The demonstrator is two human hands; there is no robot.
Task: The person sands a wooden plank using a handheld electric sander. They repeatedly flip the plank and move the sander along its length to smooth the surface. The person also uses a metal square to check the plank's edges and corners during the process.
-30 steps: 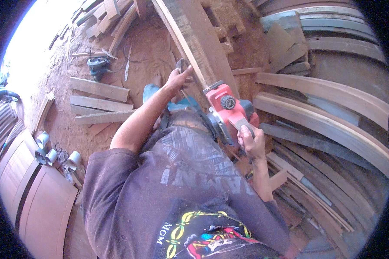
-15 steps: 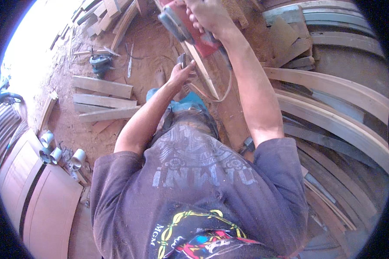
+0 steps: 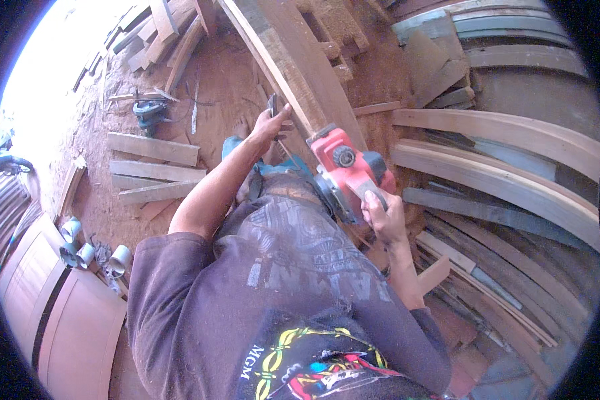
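My right hand (image 3: 383,217) is wrapped around the rear handle of a red electric hand planer (image 3: 345,160) with a black knob. The planer's front sits over the near end of a long wooden board (image 3: 280,73), close to my waist. On the board's left side is my left hand (image 3: 270,125), its thumb near the edge and its fingers partly curled. A small dark piece (image 3: 273,103) stands at this hand; its kind is unclear. The planer's underside and the board end beneath it are hidden.
A teal power tool (image 3: 150,112) and several loose planks (image 3: 155,148) lie on the dusty ground to the left. White cups (image 3: 120,259) stand near curved panels (image 3: 80,333). Long boards (image 3: 500,180) are stacked on the right, and offcuts (image 3: 163,40) pile up at the far left.
My right hand has drawn the planer from the far end back toward my body, baring the board's top. My left hand stays at about the same place beside the board.
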